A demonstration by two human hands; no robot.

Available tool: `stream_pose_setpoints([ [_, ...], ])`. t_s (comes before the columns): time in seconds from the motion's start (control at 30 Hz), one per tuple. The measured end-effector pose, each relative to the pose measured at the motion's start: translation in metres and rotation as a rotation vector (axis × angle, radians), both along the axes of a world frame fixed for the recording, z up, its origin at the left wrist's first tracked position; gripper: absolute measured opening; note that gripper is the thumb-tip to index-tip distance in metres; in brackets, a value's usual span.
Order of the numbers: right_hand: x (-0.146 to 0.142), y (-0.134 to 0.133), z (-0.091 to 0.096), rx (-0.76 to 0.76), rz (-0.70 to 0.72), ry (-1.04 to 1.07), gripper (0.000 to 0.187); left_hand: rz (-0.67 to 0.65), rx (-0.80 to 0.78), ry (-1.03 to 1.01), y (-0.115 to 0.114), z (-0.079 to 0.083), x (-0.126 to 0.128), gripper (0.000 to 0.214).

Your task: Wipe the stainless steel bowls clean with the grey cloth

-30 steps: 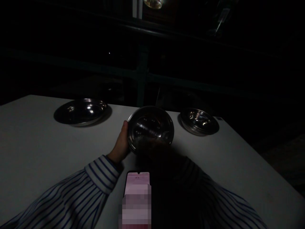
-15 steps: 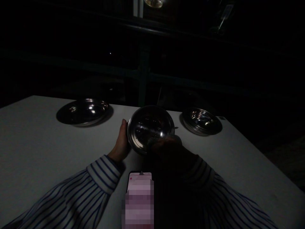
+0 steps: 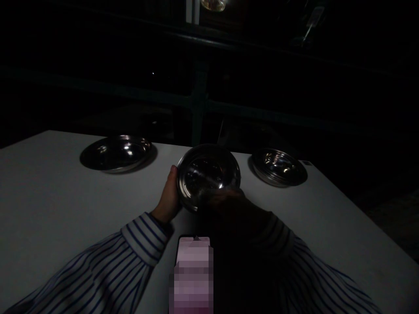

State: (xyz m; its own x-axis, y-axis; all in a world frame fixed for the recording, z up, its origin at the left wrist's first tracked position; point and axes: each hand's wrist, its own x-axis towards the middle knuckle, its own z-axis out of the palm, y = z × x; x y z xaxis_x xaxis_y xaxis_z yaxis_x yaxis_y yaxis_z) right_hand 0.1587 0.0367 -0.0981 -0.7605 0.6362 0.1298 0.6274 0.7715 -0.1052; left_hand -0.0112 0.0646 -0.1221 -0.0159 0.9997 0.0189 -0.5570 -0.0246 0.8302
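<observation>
A shiny metal bowl (image 3: 209,168) is tilted with its inside facing me, above the middle of the table. My left hand (image 3: 168,194) grips its left rim, thumb up along the edge. My right hand (image 3: 229,203) is in deep shadow at the bowl's lower right inside. Its fingers look closed on a dark, textured piece that seems to be a cloth, mostly hidden now. A wide metal bowl (image 3: 118,153) rests to the left. On the right sit nested metal bowls (image 3: 278,168).
A phone (image 3: 194,261) with a lit, blurred screen lies in front of me on the white table (image 3: 81,205). A small dark label (image 3: 306,162) is at the far right corner. Beyond the table's back edge, a dark frame (image 3: 198,100) shows faintly.
My right hand has moved slightly left and inward over the bowl; the grey textured piece that showed by its right rim is now hidden. The view has shifted slightly.
</observation>
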Motion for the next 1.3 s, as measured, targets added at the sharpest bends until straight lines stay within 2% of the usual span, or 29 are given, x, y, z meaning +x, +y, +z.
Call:
stream_pose_setpoints([
  [0.07,0.005,0.002,0.008,-0.040,-0.051,-0.082,0.015,-0.001,-0.008,0.002,0.001,0.000,0.001,0.048],
  [0.13,0.002,0.003,0.009,-0.076,-0.015,-0.087,0.015,-0.008,-0.018,-0.004,0.001,0.000,0.002,0.048],
  [0.23,-0.013,0.001,0.001,-0.077,0.062,0.101,0.019,-0.038,-0.030,-0.016,0.000,0.001,0.004,0.049],
  [0.3,-0.020,-0.002,-0.002,-0.052,0.040,0.187,0.021,-0.055,-0.023,-0.019,-0.001,0.001,0.003,0.050],
  [0.43,-0.011,-0.007,0.010,-0.082,-0.031,-0.011,0.022,-0.021,0.005,-0.007,-0.001,0.000,0.001,0.047],
  [0.53,0.001,-0.005,0.021,-0.090,-0.118,-0.137,0.017,-0.047,-0.016,0.005,-0.001,-0.001,0.001,0.049],
  [0.6,-0.001,-0.003,0.019,-0.101,-0.080,-0.124,0.017,-0.071,-0.034,-0.008,-0.001,0.000,0.002,0.051],
  [0.73,-0.016,-0.002,0.002,-0.091,0.045,0.078,0.023,-0.083,-0.024,-0.023,-0.002,0.003,0.003,0.053],
  [0.8,-0.018,-0.003,0.000,-0.082,0.069,0.127,0.024,-0.074,-0.006,-0.015,-0.002,0.003,0.002,0.053],
  [0.87,-0.013,-0.006,0.006,-0.082,0.039,0.043,0.025,-0.059,0.001,-0.003,-0.002,0.003,0.001,0.053],
  [1.0,-0.001,-0.007,0.021,-0.077,-0.130,-0.153,0.021,-0.057,-0.012,0.008,-0.001,0.002,0.002,0.052],
  [1.07,-0.004,-0.005,0.020,-0.086,-0.093,-0.129,0.023,-0.080,-0.019,-0.002,-0.001,0.003,0.003,0.052],
  [1.2,-0.017,-0.001,0.008,-0.130,0.093,0.056,0.026,-0.111,-0.029,-0.025,-0.002,0.004,0.002,0.052],
  [1.3,-0.013,-0.002,0.010,-0.131,0.058,0.019,0.020,-0.083,-0.013,-0.017,-0.003,0.004,0.002,0.052],
])
